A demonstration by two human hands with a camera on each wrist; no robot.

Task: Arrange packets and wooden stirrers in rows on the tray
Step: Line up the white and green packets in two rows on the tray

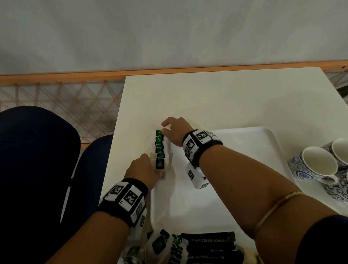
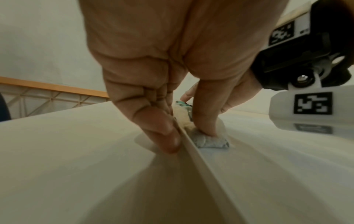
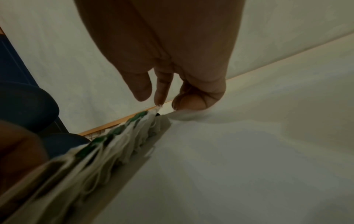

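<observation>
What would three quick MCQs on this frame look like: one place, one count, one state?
1. Where does the row of green tea bags lie?
A. along the tray's left edge
B. inside a cup
C. on the chair

2. How many patterned cups show at the right?
A. one
B. three
C. six

3. What is the left hand doing?
A. hanging idle off the table
B. lifting a cup
C. pressing the near end of the row

Key: 1 A, the bags stand just inside the white tray rim; 2 B, three white cup mouths are in the head view; 3 C, its thumb bears on the nearest bag while the right hand touches the far end.
</observation>
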